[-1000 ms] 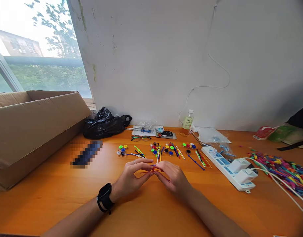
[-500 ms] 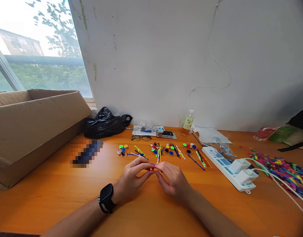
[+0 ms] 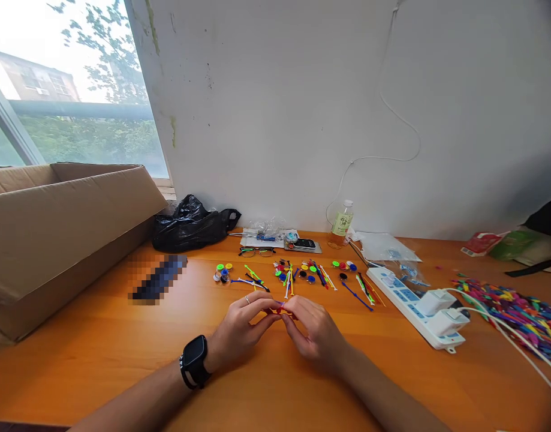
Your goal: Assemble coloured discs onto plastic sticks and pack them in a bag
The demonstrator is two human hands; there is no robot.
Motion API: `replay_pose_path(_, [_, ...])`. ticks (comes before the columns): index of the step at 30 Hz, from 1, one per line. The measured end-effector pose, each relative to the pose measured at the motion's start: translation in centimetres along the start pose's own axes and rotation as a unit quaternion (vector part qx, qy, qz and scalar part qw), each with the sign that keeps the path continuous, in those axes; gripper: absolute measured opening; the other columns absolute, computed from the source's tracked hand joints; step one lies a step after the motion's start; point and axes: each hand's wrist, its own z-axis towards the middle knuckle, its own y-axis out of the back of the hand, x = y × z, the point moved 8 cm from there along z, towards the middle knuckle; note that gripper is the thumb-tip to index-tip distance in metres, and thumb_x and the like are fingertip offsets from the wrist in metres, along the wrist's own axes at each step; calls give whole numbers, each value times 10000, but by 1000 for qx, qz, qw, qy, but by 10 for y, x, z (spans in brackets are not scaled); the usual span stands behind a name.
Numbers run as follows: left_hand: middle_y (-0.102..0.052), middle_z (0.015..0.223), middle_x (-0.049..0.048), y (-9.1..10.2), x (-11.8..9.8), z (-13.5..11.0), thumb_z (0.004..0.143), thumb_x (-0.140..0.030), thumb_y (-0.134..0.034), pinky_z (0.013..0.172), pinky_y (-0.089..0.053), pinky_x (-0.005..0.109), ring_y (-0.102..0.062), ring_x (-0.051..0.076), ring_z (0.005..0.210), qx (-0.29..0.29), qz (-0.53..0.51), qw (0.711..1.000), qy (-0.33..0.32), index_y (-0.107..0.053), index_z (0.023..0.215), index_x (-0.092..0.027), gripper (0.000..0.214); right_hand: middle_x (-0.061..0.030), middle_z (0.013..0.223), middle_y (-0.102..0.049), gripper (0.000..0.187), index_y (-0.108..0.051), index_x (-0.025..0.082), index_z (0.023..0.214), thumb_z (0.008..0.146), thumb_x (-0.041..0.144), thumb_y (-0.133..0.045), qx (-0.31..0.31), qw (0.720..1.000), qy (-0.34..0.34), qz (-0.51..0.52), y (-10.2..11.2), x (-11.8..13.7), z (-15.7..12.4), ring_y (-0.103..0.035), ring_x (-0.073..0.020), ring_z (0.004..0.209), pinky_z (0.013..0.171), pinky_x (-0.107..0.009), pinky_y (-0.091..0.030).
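My left hand (image 3: pixel 246 324) and my right hand (image 3: pixel 313 330) meet over the middle of the wooden table (image 3: pixel 257 390), fingertips nearly together. Both are closed in a pinch on a small red plastic stick piece (image 3: pixel 279 311); most of it is hidden by the fingers. A bit of purple or blue shows at its upper side. Just beyond the fingertips lie white, yellow and blue plastic sticks (image 3: pixel 288 285). Left of these are more sticks (image 3: pixel 255 275) and several round coloured pieces (image 3: pixel 223 274).
Further right are another stick group (image 3: pixel 365 290), a white power strip (image 3: pixel 412 306) with chargers and cables, and a colourful heap of pieces (image 3: pixel 513 315). Behind stand a drink bottle (image 3: pixel 342 225), glasses (image 3: pixel 257 251) and a black plastic bag (image 3: pixel 189 228). A cardboard box (image 3: pixel 68 234) occupies the left.
The fingertips have drawn slightly closer around the red piece, and less of it shows. My right hand has shifted a little to the left. The objects on the table stay put.
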Motion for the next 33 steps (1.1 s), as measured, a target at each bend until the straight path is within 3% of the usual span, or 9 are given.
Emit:
replay_pose_path(13, [-757,979,73,-2,-2,0,1005,-174,-640,803,-603,254,-728,166,875,26,-9,1000,7,-733,1066,-187,112,-68,875,-636,129,-597,204,1055,1037,162,-476,24,997,-48,54,-6,-5,-4,-572,-206,777,707,-321,-431])
replay_pose_path(23, [-764,997,77,-7,-1,-3,1019,-186,-621,824,-600,265,-732,179,903,44,4,999,-5,-722,1109,-189,136,-40,844,-630,130,-608,207,948,1041,232,-521,48,982,-136,125,-8,-20,-6,-567,-180,747,692,-300,-429])
replay_pose_path(33, [-765,978,71,-10,-6,-4,1027,-174,-596,810,-603,279,-726,179,881,38,11,999,-11,-723,1119,-204,159,-30,785,-605,177,-591,202,887,1041,249,-517,38,984,-132,116,-8,-18,-8,-538,-169,690,651,-292,-411])
